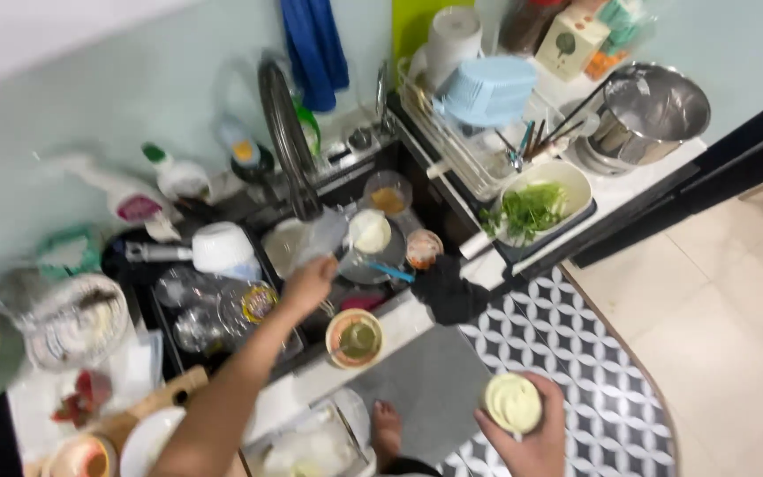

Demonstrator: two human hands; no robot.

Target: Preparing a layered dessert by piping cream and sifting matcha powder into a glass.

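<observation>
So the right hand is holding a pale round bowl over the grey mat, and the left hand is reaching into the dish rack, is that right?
Not quite. In the head view the left hand reaches over the sink, not into the dish rack. The right hand does hold the pale round bowl beside the grey mat.

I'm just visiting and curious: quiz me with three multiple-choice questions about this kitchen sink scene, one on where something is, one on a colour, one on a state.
1. Where is the bowl of leafy greens?
A. On the floor mat
B. On the counter right of the sink, beside the dish rack
C. In the left hand

2. What colour is the cloth hanging on the wall above the tap?
A. Blue
B. Red
C. Yellow

3. What is the right hand doing?
A. Hanging empty
B. Gripping the tap
C. Holding a small pale round cup

Answers: 1 B, the greens sit by the rack on the counter. 2 A, the cloth is plainly blue. 3 C, the cup rests in that hand, while the left hand reaches into the sink.
</observation>
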